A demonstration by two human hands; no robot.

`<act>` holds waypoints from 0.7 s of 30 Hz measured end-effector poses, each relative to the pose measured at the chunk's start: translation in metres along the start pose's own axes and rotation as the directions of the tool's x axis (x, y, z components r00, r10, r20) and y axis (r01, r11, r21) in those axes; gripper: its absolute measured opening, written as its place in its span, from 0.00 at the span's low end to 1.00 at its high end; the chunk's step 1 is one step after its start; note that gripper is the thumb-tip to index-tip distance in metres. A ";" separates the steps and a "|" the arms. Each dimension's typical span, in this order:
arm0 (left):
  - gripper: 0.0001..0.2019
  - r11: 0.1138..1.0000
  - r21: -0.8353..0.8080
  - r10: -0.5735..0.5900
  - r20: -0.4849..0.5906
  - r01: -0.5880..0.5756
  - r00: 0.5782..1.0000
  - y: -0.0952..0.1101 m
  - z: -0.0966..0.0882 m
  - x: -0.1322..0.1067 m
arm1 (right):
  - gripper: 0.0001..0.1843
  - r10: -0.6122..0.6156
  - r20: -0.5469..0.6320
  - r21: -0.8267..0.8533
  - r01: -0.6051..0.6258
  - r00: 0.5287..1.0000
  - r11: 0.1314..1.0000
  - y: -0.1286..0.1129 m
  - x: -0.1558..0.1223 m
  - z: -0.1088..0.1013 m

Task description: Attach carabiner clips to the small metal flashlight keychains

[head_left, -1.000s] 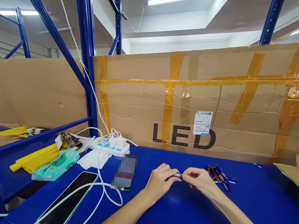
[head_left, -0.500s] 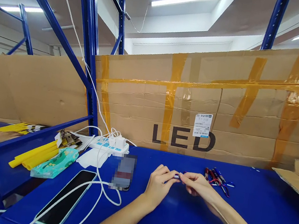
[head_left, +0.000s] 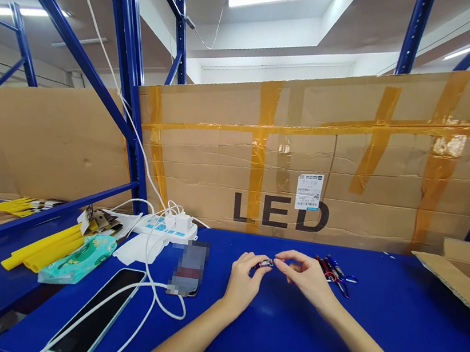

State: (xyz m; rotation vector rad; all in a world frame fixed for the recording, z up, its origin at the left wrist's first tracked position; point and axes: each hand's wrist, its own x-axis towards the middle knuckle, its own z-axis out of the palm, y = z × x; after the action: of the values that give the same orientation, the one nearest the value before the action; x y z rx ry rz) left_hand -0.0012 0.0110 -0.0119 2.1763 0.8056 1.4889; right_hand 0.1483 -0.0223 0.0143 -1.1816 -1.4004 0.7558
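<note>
My left hand (head_left: pixel 243 281) pinches a small dark piece with a shiny, pale band (head_left: pixel 265 264) between thumb and fingers, a little above the blue table. Its exact kind is too small to make out. Just to the right, the thumb and forefinger of my right hand (head_left: pixel 305 276) come together at the piece's right end; whether they hold a part of it is hidden. Beyond my right wrist lies a small pile of slim red and blue pieces with coloured loops (head_left: pixel 335 275).
Left of my hands lie a blurred-out phone (head_left: pixel 189 268), a larger phone (head_left: pixel 98 314) and looping white cables (head_left: pixel 151 285). A power strip (head_left: pixel 168 226), yellow tubes (head_left: pixel 43 248) and a green packet (head_left: pixel 79 259) sit farther back. A cardboard sheet (head_left: pixel 218 168) walls the rear; an open carton (head_left: pixel 463 281) stands right.
My right hand has opened out somewhat and drawn slightly upward. The small piece now shows more, tilted in my left fingers. The whole view has shifted a little.
</note>
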 end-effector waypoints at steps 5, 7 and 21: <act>0.07 0.999 0.019 0.025 0.048 -0.026 0.999 -0.002 0.001 -0.001 | 0.17 -0.187 0.081 -0.123 0.196 0.979 0.973 0.006 0.002 -0.007; 0.07 1.000 0.010 0.025 0.060 -0.026 0.998 -0.001 0.002 -0.001 | 0.16 -0.205 0.104 -0.157 0.220 0.973 0.963 0.002 0.002 -0.010; 0.05 0.994 -0.100 -0.012 0.187 0.031 0.982 0.007 0.003 -0.003 | 0.12 -0.182 0.166 -0.113 0.202 0.969 0.973 0.003 0.004 -0.017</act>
State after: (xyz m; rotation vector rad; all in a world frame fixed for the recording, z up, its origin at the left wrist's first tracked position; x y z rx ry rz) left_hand 0.0023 0.0037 -0.0108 2.1828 0.6724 1.2646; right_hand 0.1659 -0.0202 0.0159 -1.0836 -1.6885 0.6381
